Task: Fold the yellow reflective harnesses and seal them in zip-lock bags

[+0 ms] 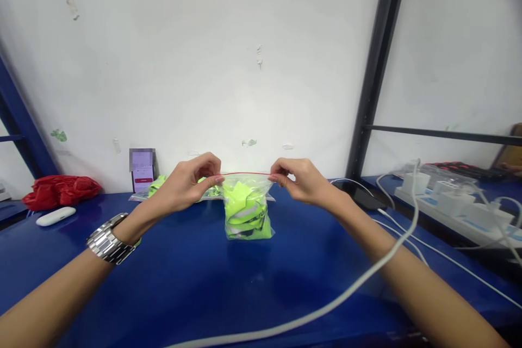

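Observation:
A clear zip bag (247, 209) with a red strip along its top hangs or stands upright between my hands, at the middle of the view. Folded neon-yellow fabric with grey bands, perhaps a reflective vest (246, 211), fills its lower part. My left hand (196, 178) pinches the bag's top left corner between thumb and fingers. At the top right corner, my right hand (297, 178) pinches in the same way. The red edge is stretched straight between them. A metal watch (112, 239) is on my left wrist.
Behind lie more clear bags with neon-yellow contents (157, 186). A phone (142, 171) leans on the wall. Red plastic (61, 191) and a white oval case (56, 216) lie left. A white cable (346, 293) crosses in front of my right forearm; a power strip with chargers (457, 206) stands right.

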`<state>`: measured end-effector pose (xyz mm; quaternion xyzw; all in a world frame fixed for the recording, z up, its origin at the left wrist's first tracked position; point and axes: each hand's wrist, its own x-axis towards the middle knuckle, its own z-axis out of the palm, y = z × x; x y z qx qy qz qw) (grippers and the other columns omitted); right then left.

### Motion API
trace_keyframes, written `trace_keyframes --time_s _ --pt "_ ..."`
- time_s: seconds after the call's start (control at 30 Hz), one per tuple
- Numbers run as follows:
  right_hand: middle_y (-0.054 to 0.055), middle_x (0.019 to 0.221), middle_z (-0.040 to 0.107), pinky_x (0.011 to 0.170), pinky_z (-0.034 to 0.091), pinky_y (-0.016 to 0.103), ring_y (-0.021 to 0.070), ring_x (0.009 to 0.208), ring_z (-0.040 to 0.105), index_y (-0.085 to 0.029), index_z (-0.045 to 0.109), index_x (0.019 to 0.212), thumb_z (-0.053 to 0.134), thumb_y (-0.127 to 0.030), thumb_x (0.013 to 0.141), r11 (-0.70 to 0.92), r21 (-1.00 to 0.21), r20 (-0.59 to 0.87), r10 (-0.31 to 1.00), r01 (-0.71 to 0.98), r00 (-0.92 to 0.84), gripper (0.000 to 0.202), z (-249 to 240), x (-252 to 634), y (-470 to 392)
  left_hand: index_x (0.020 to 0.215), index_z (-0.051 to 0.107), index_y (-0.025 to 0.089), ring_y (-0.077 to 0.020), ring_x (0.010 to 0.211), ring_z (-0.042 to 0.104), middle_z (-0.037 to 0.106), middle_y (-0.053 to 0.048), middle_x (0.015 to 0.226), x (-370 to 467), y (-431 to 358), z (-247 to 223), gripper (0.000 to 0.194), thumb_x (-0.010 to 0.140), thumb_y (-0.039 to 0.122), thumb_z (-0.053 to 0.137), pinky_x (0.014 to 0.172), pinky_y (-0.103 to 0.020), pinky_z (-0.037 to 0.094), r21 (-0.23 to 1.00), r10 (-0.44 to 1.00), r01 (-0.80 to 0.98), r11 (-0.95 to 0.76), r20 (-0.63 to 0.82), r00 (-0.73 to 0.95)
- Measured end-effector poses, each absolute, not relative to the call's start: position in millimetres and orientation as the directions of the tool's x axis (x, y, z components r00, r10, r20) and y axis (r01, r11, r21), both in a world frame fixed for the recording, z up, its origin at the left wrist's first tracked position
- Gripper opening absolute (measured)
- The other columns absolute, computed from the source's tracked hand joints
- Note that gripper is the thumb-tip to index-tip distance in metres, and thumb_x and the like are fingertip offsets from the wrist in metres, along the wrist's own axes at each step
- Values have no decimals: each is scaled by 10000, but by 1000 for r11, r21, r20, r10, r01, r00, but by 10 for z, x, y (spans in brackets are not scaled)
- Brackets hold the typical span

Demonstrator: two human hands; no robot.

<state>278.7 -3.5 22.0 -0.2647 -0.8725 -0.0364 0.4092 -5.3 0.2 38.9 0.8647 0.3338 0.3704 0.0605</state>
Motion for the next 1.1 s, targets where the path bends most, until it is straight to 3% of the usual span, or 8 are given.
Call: trace_keyframes --time_s 0.07,0.13,0.2,0.3,0.4,0.87,1.0,1.1 --pt "4 684 600 582 406 233 106 596 522 -159 571 944 505 -169 896 870 -142 734 412 472 -540 82 178 2787 -4 1043 528 197 -145 748 609 624 -19 798 -38 12 360 233 881 358 573 628 -252 483 358 631 538 -763 595 498" --pt "12 732 625 620 425 242 114 635 549 -158 534 1133 482 -132 896 875 -137 723 408 464 -557 244 143 2784 15 1127 533 201 -157 777 621 641 -28 821 -33 19 347 282 891 356 552 657 -268 492 337 646 572 -748 569 509" --pt "34 778 643 651 431 256 127 678 569 -142 512 1202 473 -112 893 867 -117 712 413 484 -568 313 128 2775 22 1073 584 195 -159 785 618 659 -39 855 -32 23 352 242 903 358 528 675 -274 484 287 655 617 -733 543 525" --pt "67 800 636 643 413 260 136 692 555 -122 595 1003 465 -136 907 840 -75 680 437 537 -589 162 135 2760 17 924 615 185 -152 750 596 667 -36 865 -28 13 381 207 917 353 493 661 -266 456 189 645 660 -727 519 562" --pt "66 780 609 614 386 249 127 666 517 -126 586 854 445 -152 921 824 -57 646 461 564 -609 158 145 2759 5 906 592 186 -151 732 574 648 -30 843 -18 -17 402 197 929 325 454 650 -260 434 108 613 662 -741 509 604" --pt "19 706 539 577 323 243 103 594 419 -141 542 801 449 -153 894 834 33 678 386 550 -626 132 192 2784 -47 851 515 178 -134 596 499 586 -18 724 49 -60 364 151 925 246 402 568 -256 373 -61 510 660 -749 582 633" --pt "31 732 583 590 343 240 109 621 471 -138 580 821 464 -171 902 838 -50 649 440 543 -620 145 186 2790 -44 831 545 178 -133 610 518 600 -18 724 43 -71 376 178 919 257 412 572 -253 392 -13 530 652 -758 569 628" --pt "29 732 591 603 353 245 114 633 485 -140 597 829 486 -183 898 835 -74 640 459 546 -616 137 209 2777 -73 950 583 189 -147 719 569 645 -34 870 36 -123 424 182 919 311 451 640 -262 439 63 564 630 -774 521 641"
